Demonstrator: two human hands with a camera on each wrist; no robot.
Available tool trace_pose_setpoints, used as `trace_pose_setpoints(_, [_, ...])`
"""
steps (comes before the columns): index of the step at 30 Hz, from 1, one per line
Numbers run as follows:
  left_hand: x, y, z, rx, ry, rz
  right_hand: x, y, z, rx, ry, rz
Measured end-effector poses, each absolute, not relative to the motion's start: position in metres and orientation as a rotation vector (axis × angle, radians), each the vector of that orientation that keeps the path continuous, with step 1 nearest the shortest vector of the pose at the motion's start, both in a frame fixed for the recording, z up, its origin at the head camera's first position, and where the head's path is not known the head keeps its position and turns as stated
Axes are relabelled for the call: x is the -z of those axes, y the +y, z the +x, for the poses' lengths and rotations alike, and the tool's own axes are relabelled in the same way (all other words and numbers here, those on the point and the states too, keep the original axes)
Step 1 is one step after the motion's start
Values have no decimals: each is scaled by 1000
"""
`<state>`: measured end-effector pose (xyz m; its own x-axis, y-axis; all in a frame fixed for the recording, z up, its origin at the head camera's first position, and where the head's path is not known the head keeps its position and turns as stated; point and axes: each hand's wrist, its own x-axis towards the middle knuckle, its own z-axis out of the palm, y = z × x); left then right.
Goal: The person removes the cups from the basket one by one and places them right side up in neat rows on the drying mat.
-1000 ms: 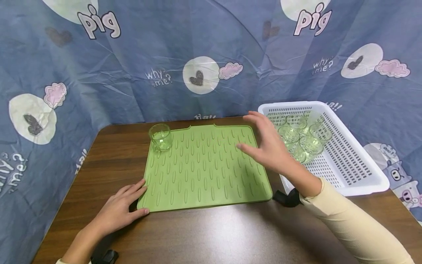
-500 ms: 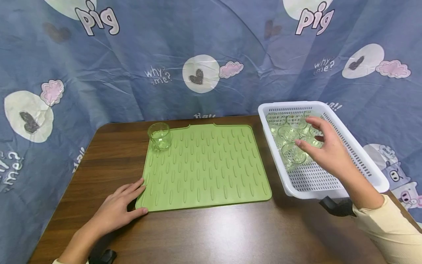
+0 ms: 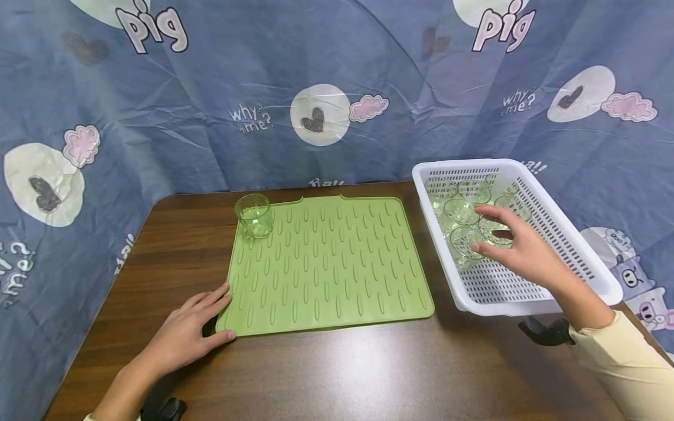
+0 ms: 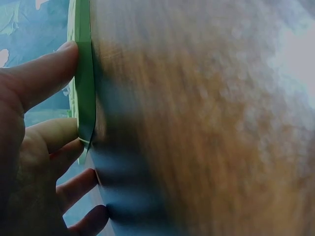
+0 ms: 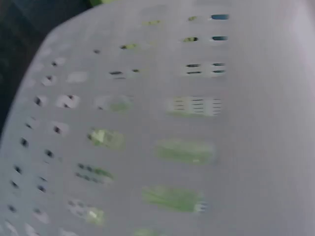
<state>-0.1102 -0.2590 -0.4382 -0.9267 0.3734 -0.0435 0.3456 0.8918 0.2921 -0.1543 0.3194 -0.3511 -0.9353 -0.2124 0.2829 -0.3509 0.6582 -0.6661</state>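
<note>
My left hand [image 3: 184, 330] rests at the near left corner of a green ridged drying mat [image 3: 326, 269], thumb at the front edge and fingers along the left side. In the left wrist view, the thumb and a finger touch the mat's rim. A clear greenish drinking glass [image 3: 255, 217] stands upright at the mat's far left corner. Over a white perforated basket [image 3: 568, 234], my right hand [image 3: 526, 248] hovers with thumb and fingers spread, above several similar glasses [image 3: 460, 211]. Whether it touches one is unclear. Only the basket's side [image 5: 266, 123] fills the right wrist view.
The brown wooden table [image 3: 337, 374] carries the mat in the middle and the basket at the right. Behind the table's far edge hangs a blue printed cloth [image 3: 210, 76]. The basket's raised rim surrounds the glasses.
My right hand has moved from over the mat's right side to above the glasses in the basket, then shifted slightly left and down. The left hand stays on the mat's corner.
</note>
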Motion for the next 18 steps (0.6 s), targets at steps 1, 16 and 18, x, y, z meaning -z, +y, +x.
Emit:
trace_pose_setpoints(1, [438,-259,-110,-430,2957,562,354,322,-156,-1166,-2691,510])
trace_pose_setpoints(16, [439,-259,-112,-427,2950,551,386,340,-171,-1094,-2800,566])
trace_pose_setpoints(18, [438,-258,-112,-423,2948,547,386,340,-171,-1052,-2822,563])
